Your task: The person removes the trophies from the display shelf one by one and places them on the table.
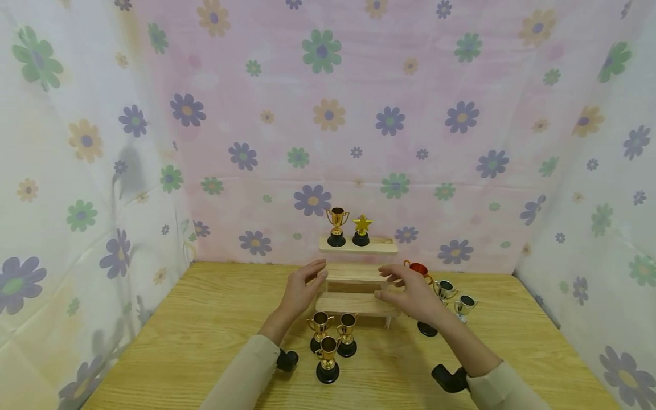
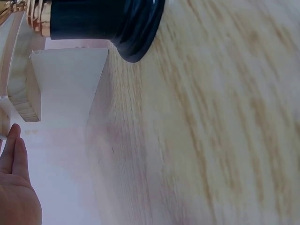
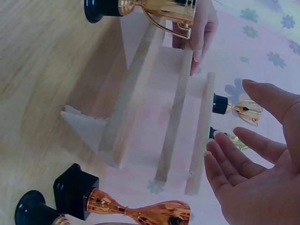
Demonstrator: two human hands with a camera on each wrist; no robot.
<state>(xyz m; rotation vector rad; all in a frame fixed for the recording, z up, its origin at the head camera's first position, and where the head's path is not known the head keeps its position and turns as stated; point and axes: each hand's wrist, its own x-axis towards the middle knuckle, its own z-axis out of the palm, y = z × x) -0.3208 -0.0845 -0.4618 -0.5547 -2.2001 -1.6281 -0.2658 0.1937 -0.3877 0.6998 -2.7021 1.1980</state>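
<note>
A small three-tier wooden shelf (image 1: 359, 304) stands between the two hands. On its top tier are a gold cup trophy (image 1: 336, 219) and a gold star trophy (image 1: 361, 224), both on black bases. My left hand (image 1: 303, 289) is at the shelf's left end, its fingers extended against or very near the middle tier; contact is unclear. In the left wrist view, two straight fingers (image 2: 14, 154) point up beside the wood. My right hand (image 1: 417, 293) hovers by the right end, fingers loosely bent and spread, holding nothing in the right wrist view (image 3: 262, 159).
Several gold cup trophies (image 1: 328, 359) stand on the wooden table (image 1: 225, 307) in front of the shelf's left part. Right of the shelf are a red cup trophy (image 1: 418, 269) and silver cup trophies (image 1: 465, 306), partly behind my right arm. Flowered cloth (image 1: 359, 74) hangs around the table.
</note>
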